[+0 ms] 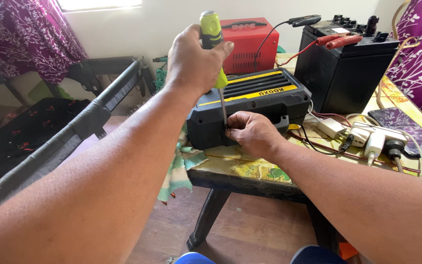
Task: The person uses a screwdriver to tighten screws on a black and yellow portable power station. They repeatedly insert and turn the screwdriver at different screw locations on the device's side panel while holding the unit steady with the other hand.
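Overhead, head view: left hand (193, 61) wraps around the green handle of a screwdriver (215, 49), held upright, tip down at the near edge of a black-and-yellow case (255, 100) on the table (240, 168). Right hand (252, 133) pinches closed at the shaft's tip, resting against the case. Black battery (343, 68) stands just behind, red box (250, 44) farther back.

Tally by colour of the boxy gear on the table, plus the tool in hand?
Black and yellow case: 1
Red box: 1
Black battery: 1
Green-handled screwdriver, gripped in the left hand, tip steadied by the right hand: 1
Total: 4
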